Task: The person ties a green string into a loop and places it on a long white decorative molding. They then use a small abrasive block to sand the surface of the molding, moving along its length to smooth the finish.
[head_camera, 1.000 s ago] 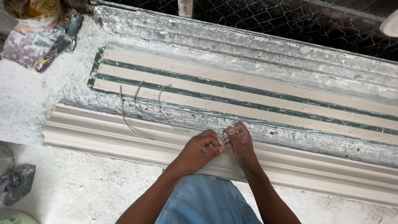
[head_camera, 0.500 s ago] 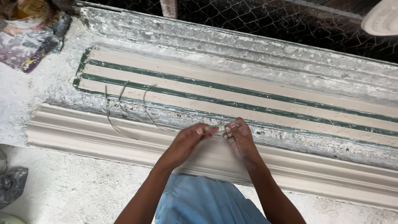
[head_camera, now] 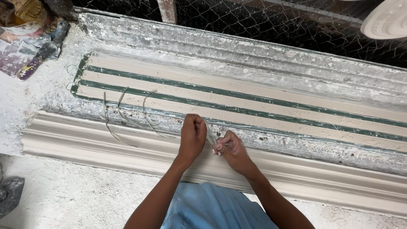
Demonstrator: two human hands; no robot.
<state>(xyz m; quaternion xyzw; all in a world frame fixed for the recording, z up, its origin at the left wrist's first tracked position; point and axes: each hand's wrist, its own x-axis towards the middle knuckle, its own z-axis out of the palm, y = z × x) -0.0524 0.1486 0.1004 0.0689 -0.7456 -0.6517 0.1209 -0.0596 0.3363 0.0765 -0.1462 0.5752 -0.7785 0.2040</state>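
My left hand (head_camera: 193,135) is closed into a fist around the end of a thin pale fibre strand (head_camera: 210,138). My right hand (head_camera: 231,149) pinches the other end of the same strand between thumb and fingers. Both hands hover above a long cream plaster moulding (head_camera: 85,142) that lies along the front of the bench. Just beyond them runs a long mould (head_camera: 263,106) filled with pale plaster between green strips. A few loose curved strands (head_camera: 121,112) lie across the mould's near edge, left of my hands.
A plaster-crusted bench (head_camera: 55,191) carries everything. Wire mesh (head_camera: 275,29) runs along the back. Stained tools and rags (head_camera: 29,51) lie at the far left. A white plaster piece (head_camera: 388,19) sits top right, a grey rag (head_camera: 10,193) bottom left.
My left hand has lifted and closed into a fist on the strand. The right hand has dropped slightly toward me. The view has shifted, so the mould sits further right.
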